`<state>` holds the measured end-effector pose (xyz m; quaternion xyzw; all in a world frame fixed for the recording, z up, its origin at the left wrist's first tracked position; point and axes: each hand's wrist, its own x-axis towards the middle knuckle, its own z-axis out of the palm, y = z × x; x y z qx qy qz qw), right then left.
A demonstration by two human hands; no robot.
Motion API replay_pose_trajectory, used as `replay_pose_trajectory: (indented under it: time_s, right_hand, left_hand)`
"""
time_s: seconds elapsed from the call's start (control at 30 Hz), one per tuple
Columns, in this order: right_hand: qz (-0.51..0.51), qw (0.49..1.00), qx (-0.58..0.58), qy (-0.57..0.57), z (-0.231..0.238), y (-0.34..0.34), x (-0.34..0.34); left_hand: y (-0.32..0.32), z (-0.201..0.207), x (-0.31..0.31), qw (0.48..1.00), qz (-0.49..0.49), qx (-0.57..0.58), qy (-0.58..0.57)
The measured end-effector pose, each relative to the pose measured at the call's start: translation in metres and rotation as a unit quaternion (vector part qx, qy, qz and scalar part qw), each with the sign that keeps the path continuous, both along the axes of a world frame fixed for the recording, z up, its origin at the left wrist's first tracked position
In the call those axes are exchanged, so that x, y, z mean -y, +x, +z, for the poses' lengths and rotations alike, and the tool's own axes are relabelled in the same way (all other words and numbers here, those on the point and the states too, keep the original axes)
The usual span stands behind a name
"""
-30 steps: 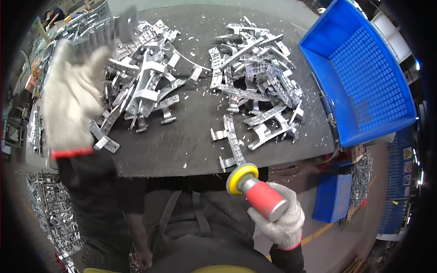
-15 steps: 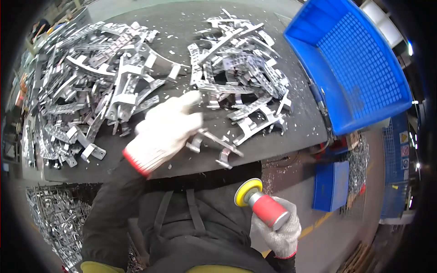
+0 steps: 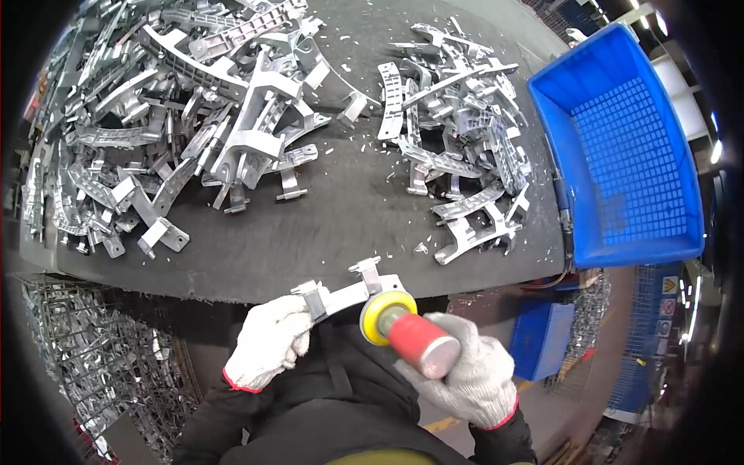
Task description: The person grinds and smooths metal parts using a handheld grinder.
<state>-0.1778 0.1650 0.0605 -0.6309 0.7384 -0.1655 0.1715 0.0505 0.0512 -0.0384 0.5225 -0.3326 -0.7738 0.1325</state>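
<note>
Dark table (image 3: 333,225) bears two heaps of silvery metal parts (image 3: 256,143), with a blue crate (image 3: 620,170) at its right. In the head view, the left gloved hand (image 3: 271,339) holds its fingers closed on a metal bracket's (image 3: 345,298) left end by the table's near edge; the right gloved hand (image 3: 474,376) firmly wraps a red-handled tool (image 3: 415,337), whose yellow disc (image 3: 376,314) overlaps the bracket.

Lane (image 3: 353,201) btwn piles (image 3: 256,143); bracket (image 3: 346,300) across nr end

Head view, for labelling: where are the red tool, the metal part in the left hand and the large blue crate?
Red tool (image 3: 412,337): head view, on its red body.
Metal part (image 3: 346,298): head view, middle of its bar.
Large blue crate (image 3: 626,159): head view, gridded inside.
</note>
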Motion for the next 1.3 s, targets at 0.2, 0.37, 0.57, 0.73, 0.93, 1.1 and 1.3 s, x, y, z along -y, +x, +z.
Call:
replay_pose_trajectory:
  time_s: [0.2,0.37,0.57,0.73,0.93,1.1,1.3]
  right_hand:
    - [0.057,0.99,-0.093,0.085,0.006,0.013,0.055]
    - [0.058,0.99,-0.083,0.098,0.003,0.012,0.046]
    - [0.022,0.99,-0.065,0.126,0.001,0.021,0.017]
    - [0.074,0.989,-0.011,0.131,0.006,0.029,0.031]
    - [0.159,0.98,0.017,0.116,0.005,0.04,0.071]
    - [0.138,0.985,0.013,0.101,0.001,0.042,0.049]
    - [0.102,0.982,-0.014,0.156,0.002,0.037,0.011]
  left_hand:
    - [0.007,-0.004,0.004,1.0,-0.014,-0.011,0.012]
    - [0.004,-0.004,0.009,0.999,-0.007,-0.015,0.048]
    - [0.007,-0.009,0.008,0.999,-0.003,-0.03,0.034]
    - [0.005,-0.007,0.009,0.999,-0.024,-0.024,0.043]
    - [0.003,-0.004,0.01,0.999,-0.026,-0.014,0.03]
    - [0.006,-0.013,0.003,0.999,0.016,-0.045,0.015]
    - [0.027,0.032,0.028,0.998,-0.043,0.026,-0.037]
